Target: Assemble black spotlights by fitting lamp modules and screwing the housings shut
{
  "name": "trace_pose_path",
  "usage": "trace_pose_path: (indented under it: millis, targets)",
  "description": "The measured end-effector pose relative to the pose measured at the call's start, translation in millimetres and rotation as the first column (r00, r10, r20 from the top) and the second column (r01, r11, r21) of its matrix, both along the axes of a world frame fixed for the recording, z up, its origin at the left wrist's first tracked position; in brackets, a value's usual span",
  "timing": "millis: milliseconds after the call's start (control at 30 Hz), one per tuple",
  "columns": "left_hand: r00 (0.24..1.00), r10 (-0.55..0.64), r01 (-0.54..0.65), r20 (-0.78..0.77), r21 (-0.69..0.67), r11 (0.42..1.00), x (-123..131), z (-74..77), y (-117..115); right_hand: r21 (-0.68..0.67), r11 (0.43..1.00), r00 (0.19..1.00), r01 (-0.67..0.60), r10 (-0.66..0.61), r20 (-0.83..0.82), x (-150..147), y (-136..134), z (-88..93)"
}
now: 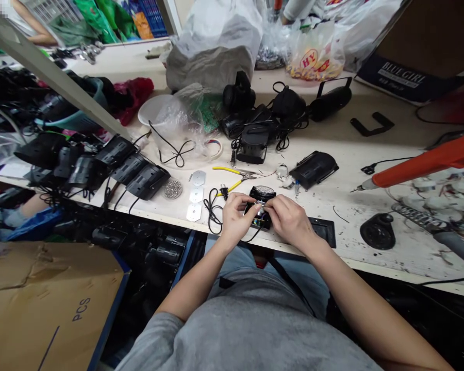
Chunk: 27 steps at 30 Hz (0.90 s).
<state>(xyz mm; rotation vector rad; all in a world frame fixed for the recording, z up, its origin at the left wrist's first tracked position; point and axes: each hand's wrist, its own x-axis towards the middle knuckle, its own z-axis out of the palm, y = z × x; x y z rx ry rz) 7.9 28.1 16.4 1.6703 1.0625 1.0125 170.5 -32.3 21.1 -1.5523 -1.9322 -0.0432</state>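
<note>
An opened small black lamp [263,191] with a round, many-celled lens and coloured wiring inside sits at the table's front edge. My left hand [236,216] grips its left side, the thumb reaching over the inside. From the right, my right hand [290,220] pinches with thumb and forefinger at a small pale piece in the middle of the housing; the fingers partly hide what it is. Left of the lamp lies a black power cord [213,215] with a plug. Yellow-handled pliers [235,178] rest open behind. A flat black cover [325,232] lies partly under my right forearm.
An orange electric screwdriver [417,167] hangs at right, above a round black part [378,231]. Silver plates [195,196], a dish of screws [172,189] and black lamp housings [147,180] lie left. Another black housing [315,169] lies behind. A cardboard box [50,304] stands lower left.
</note>
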Motion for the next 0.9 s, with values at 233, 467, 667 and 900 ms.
trace_pose_path:
  millis: [233,467,667,900]
  targets:
    - [0.994,0.015,0.012,-0.104,0.255,0.967,-17,0.2,-21,0.022,1.000,1.000,0.011,-0.010,-0.004,-3,-1,0.4]
    - [0.963,0.067,0.079,-0.260,0.514,0.854,-14,-7.5,-29,0.024,1.000,1.000,-0.001,0.001,0.004,-5,2,0.6]
    - [0.922,0.049,0.141,-0.383,0.451,0.881,-13,-9.5,-28,0.016,1.000,1.000,-0.006,0.006,0.003,-4,2,0.5]
    - [0.991,-0.034,0.072,-0.133,0.298,0.952,-24,-5.4,-21,0.006,1.000,1.000,-0.013,0.013,-0.014,-3,1,1.9]
